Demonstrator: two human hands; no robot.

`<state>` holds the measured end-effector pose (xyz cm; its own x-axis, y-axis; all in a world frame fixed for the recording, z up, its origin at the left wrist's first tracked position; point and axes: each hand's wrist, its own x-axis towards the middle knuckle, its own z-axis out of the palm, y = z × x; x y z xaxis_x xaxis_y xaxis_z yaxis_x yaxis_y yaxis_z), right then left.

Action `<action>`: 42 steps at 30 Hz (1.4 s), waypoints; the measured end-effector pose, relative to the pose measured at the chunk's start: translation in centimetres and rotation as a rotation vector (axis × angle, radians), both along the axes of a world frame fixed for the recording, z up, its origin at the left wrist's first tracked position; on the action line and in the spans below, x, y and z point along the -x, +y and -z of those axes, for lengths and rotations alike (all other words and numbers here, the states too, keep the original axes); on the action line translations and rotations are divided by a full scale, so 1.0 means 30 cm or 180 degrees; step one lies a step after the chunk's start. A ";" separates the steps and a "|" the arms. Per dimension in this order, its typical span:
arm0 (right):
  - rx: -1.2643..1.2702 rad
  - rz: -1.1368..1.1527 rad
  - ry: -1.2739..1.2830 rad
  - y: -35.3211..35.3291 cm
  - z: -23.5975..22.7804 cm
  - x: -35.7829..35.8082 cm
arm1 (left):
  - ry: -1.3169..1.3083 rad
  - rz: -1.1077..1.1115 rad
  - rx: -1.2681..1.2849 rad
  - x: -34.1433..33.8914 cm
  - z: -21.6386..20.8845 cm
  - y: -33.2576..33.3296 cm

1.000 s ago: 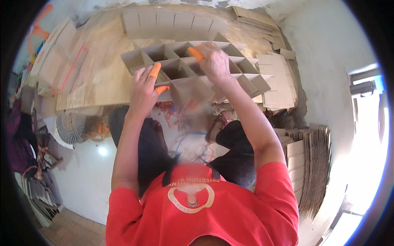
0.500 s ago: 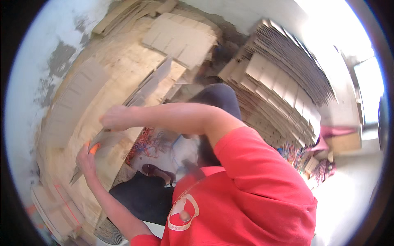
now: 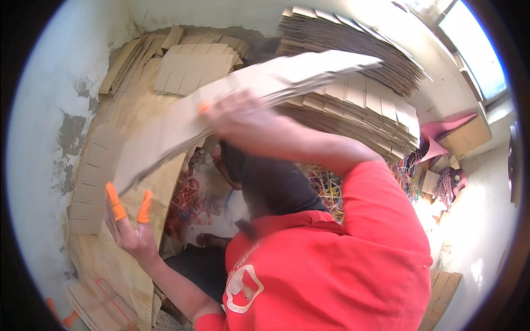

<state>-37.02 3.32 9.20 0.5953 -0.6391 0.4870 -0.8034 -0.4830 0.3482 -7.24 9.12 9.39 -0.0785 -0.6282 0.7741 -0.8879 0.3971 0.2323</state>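
A long, thin bundle of grey-brown cardboard strips [image 3: 182, 118] slants up from the work table, blurred by motion. Around its middle is my right hand [image 3: 240, 118], closed, with an orange cover on one fingertip. My left hand [image 3: 135, 237] is at the bundle's lower end, fingers apart, with orange covers on two of them. One left fingertip is at or very near the strips' end; whether it touches, I cannot tell. Beyond that hand, a slotted cardboard sheet [image 3: 91, 190] lies along the table's wall side.
The pale wooden table [image 3: 130, 113] carries slotted sheets [image 3: 193, 69] at its far end. Tall cardboard stacks [image 3: 353, 49] stand at the far right. Tangled coloured strips [image 3: 190, 201] lie beside the table. At lower left is a bundle [image 3: 105, 303] with a red band.
My right hand has moved up and to the right, raising the cardboard bundle from low over the table. My left hand's fingers have spread. The view has also shifted.
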 end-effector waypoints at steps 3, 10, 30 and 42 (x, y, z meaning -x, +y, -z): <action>-0.0663 0.1386 -0.0345 0.087 -0.024 0.321 | -0.0171 -0.0198 0.0081 -0.065 0.064 0.037; -0.0717 0.3086 0.0105 0.322 0.297 1.166 | 0.0454 -0.0264 -0.1189 -0.124 0.278 0.078; -0.0651 0.0748 -0.1520 -0.782 0.496 0.348 | 0.0306 -0.0544 -0.1779 -0.148 0.395 0.005; -0.2572 0.2208 -0.1334 -1.206 0.577 0.237 | 0.0206 -0.0779 -0.2159 -0.301 0.543 -0.074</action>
